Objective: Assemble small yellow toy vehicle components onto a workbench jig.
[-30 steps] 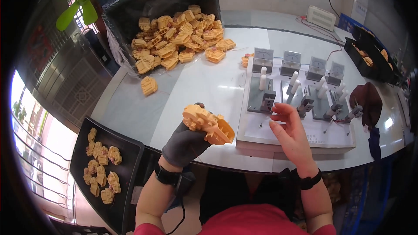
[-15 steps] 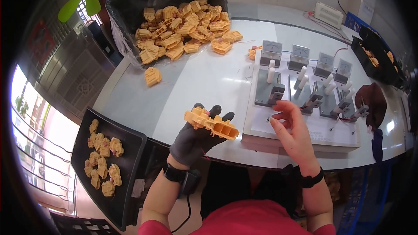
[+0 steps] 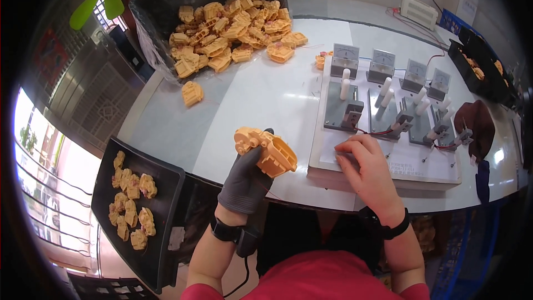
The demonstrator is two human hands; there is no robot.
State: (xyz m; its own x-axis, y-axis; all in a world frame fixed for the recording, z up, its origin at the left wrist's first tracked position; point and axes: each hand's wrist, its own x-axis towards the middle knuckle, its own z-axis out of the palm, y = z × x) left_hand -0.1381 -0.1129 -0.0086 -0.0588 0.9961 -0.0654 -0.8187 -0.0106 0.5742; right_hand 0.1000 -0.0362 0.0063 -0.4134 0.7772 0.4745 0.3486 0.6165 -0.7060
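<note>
My left hand (image 3: 247,186), in a dark grey glove, grips a yellow-orange plastic housing (image 3: 277,156) above the table's front edge. The thumb lies across the housing, and its hollow, open side faces up and to the right. A thin red wire hangs below it. My bare right hand (image 3: 366,172) is over the front left part of a white board (image 3: 327,173). Its thumb and forefinger come nearly together in a pinch; whatever is between them is too small to make out. Just beyond those fingers stands the leftmost grey test fixture (image 3: 341,105), with white handles and a meter (image 3: 345,58) behind it.
More grey fixtures (image 3: 383,112) with meters stand along the board. A large black bin (image 3: 161,50) heaped with housings lies at the back left. A black tray (image 3: 166,183) at the left holds several housings. Black boxes (image 3: 477,80) and a brown cloth (image 3: 474,128) are at the right.
The housing has been turned in my left hand, and the thumb now lies over it. My right hand has shifted slightly left and nearer, its fingers drawing closer together. The view has shifted a little.
</note>
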